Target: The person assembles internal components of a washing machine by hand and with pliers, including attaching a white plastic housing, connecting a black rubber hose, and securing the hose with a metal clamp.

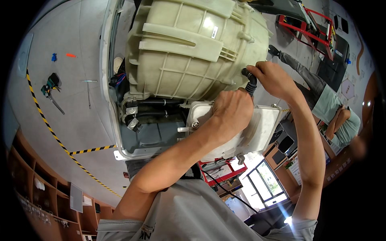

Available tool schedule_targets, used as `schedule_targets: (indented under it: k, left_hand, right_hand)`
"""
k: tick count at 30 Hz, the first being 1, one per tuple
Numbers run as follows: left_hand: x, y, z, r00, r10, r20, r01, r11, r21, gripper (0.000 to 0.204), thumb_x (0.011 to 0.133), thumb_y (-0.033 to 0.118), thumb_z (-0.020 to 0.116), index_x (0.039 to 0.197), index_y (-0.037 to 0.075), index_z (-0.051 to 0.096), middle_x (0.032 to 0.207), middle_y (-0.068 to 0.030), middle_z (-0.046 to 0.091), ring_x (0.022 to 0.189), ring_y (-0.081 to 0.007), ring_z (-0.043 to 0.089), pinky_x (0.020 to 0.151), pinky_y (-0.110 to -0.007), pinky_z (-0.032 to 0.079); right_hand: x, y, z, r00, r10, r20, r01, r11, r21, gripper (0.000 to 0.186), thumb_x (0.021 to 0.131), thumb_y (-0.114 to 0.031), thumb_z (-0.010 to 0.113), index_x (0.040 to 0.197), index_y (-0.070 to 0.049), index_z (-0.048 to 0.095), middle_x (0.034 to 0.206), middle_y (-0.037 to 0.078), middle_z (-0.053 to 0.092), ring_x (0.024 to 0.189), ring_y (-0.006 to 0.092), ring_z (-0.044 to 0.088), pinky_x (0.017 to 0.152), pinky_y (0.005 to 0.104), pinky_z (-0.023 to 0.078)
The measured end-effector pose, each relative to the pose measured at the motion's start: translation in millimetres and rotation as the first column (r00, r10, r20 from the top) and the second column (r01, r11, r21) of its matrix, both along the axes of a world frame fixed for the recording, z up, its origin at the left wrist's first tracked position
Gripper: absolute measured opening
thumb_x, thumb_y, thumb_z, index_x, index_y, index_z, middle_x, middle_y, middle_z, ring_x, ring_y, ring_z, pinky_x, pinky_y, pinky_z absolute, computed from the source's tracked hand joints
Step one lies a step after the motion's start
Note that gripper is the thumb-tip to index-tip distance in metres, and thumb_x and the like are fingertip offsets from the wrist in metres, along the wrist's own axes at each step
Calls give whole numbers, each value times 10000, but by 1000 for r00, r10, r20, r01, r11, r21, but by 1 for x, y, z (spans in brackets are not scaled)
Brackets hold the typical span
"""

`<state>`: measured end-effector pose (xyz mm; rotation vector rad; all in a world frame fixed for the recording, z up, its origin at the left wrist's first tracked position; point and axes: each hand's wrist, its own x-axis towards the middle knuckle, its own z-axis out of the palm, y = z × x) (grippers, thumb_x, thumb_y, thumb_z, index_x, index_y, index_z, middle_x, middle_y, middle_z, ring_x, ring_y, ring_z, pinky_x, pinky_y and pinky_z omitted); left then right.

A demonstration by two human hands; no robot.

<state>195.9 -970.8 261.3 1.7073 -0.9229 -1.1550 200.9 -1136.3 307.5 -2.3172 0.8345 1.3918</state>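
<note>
A black corrugated hose [251,84] with a bent upper end stands beside the large cream plastic washing machine tub [173,68]. My left hand [233,108] is closed round the hose's lower part, over a white plastic box-like housing [261,126]. With thumb and fingers bent, my right hand [275,79] grips the bent end of the same hose, against the tub's right side. My left wrist and fist hide part of the housing and the hose's lower end.
Left of the tub runs the machine's metal frame [107,80]; black hoses with valves [132,110] lie inside it. On the floor are a green cordless drill [52,82] and a T-handle tool [89,90]. A person [337,116] with crossed arms stands at right, near a red rack [297,28].
</note>
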Motion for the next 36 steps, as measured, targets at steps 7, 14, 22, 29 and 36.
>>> schedule_targets:
  k: [7, 14, 22, 29, 36]
  left_hand:
    - [2, -1, 0, 1000, 0, 4, 0, 1000, -16, 322, 902, 182, 509, 669, -15, 613, 611, -218, 607, 571, -371, 627, 530, -452, 495]
    - [0, -1, -1, 1000, 8, 1, -8, 1000, -2, 319, 904, 185, 508, 678, -17, 608, 606, -210, 606, 570, -363, 632, 523, -436, 499]
    - [-3, -1, -5, 1000, -21, 17, 21, 1000, -3, 308, 900, 184, 510, 694, -22, 610, 607, -205, 612, 567, -347, 640, 520, -422, 504]
    - [-3, 0, -5, 1000, -3, 1, 3, 1000, 24, 306, 898, 188, 511, 697, -22, 607, 618, -212, 617, 574, -351, 641, 531, -428, 507]
    - [0, 1, -11, 999, -5, 39, 3, 999, 42, 302, 894, 191, 522, 696, -21, 605, 622, -217, 617, 578, -354, 641, 539, -429, 510]
  right_hand:
    - [-3, -5, 1, 999, -43, -29, 44, 998, 36, 455, 946, -388, 471, 855, 37, 609, 788, 251, 613, 808, 422, 587, 710, 463, 449]
    - [-8, -4, -4, 991, 108, 78, -110, 994, 20, 397, 951, -319, 458, 809, 28, 588, 797, 266, 600, 823, 446, 561, 719, 498, 435]
    - [-15, 0, -14, 938, 274, 212, -277, 961, -17, 363, 943, -261, 459, 769, 38, 569, 756, 274, 588, 778, 457, 559, 719, 512, 439]
    - [-12, -7, -27, 969, 217, 122, -225, 973, 52, 346, 957, -276, 444, 839, 34, 543, 781, 266, 581, 809, 448, 549, 707, 500, 421]
    - [-22, -5, -37, 968, 144, 205, -148, 989, 2, 340, 938, -257, 455, 835, 47, 565, 797, 275, 593, 821, 447, 562, 729, 489, 438]
